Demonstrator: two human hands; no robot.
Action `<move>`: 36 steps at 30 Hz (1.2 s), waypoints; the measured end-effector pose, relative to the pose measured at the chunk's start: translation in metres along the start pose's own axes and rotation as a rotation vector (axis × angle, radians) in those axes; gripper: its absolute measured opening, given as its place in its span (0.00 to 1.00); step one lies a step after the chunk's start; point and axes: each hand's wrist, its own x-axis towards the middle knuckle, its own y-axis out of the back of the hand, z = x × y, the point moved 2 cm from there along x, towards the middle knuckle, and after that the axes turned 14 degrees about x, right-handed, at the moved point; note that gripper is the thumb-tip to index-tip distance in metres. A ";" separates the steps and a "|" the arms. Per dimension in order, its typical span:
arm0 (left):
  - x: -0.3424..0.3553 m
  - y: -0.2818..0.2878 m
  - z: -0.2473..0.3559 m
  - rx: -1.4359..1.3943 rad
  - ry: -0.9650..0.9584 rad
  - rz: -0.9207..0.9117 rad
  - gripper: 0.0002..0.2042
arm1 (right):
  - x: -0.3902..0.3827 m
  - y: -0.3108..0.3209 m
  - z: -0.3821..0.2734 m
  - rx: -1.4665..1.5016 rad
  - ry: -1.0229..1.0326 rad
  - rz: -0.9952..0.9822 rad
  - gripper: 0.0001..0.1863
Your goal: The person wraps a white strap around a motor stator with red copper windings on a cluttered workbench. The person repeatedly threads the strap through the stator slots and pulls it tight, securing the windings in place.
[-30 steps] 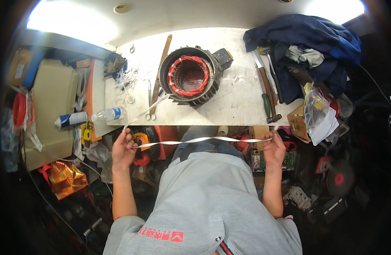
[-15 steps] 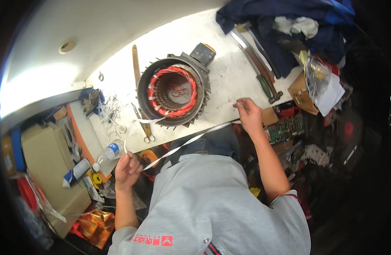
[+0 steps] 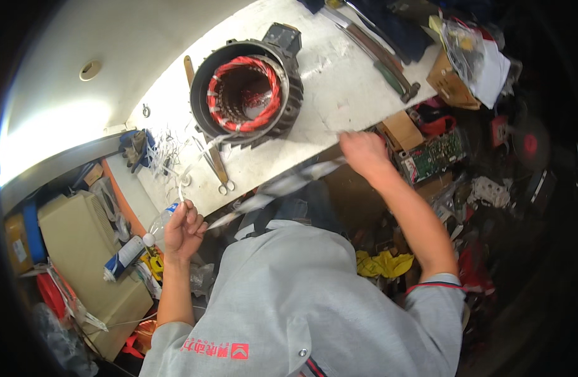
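My left hand [image 3: 183, 226] is closed on white tape [image 3: 264, 200], with one length rising toward the motor housing. My right hand [image 3: 361, 151] grips the other stretch near the bench's front edge; the tape between my hands is smeared by motion. On the white bench [image 3: 326, 94] stands a dark finned motor housing [image 3: 289, 94] containing a ring of red windings [image 3: 213, 94] tied with white lacing. Scissors [image 3: 226, 186] and a wooden strip [image 3: 188, 69] lie left of it, among loose white scraps [image 3: 163, 151].
A hammer [image 3: 408, 91] and hand tools lie at the bench's right, beside dark cloth and a cardboard box [image 3: 446, 78]. A plastic bottle [image 3: 157, 229] and spray can [image 3: 122, 257] are at the left. Circuit boards [image 3: 433, 157] and clutter lie below the front edge.
My right hand has moved left and up toward the bench edge, and the tape now slants and blurs. The whole view has rotated as my head turned.
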 end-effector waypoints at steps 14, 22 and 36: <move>-0.023 -0.039 -0.057 0.198 0.050 -0.064 0.10 | -0.244 -0.019 0.033 0.301 -0.913 0.295 0.08; -0.004 -0.023 -0.044 0.439 0.039 -0.037 0.12 | -0.247 -0.034 0.017 1.028 -0.896 0.676 0.10; 0.019 -0.178 0.028 0.702 -0.084 -0.335 0.19 | -0.072 0.103 -0.148 1.109 -0.188 0.308 0.04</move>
